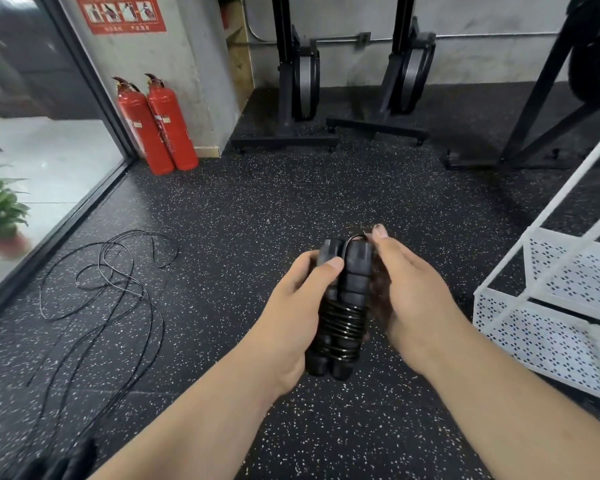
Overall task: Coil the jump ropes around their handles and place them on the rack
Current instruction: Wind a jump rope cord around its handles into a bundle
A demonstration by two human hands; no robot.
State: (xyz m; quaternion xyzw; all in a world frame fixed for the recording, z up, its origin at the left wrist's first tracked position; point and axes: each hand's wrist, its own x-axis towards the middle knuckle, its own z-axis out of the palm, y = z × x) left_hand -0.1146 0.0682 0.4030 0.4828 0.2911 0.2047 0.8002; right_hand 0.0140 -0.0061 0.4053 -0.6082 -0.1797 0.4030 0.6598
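The left hand (pixel 291 303) clamps its fingers round the coiled handles (pixel 352 282), while the right hand (pixel 409 289) pinches the rope loop (pixel 355 237) at their 12 o'clock end.

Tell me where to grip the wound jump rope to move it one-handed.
Wrap the left hand round both handles from the left, above the coils: they stand side by side, bare there, so one grip probably keeps them together.

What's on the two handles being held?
Black rope is coiled round the lower half of the handles, with one loop arcing over their tops. The left hand grips them. The right hand covers their right side, so where the rope ends is hidden.
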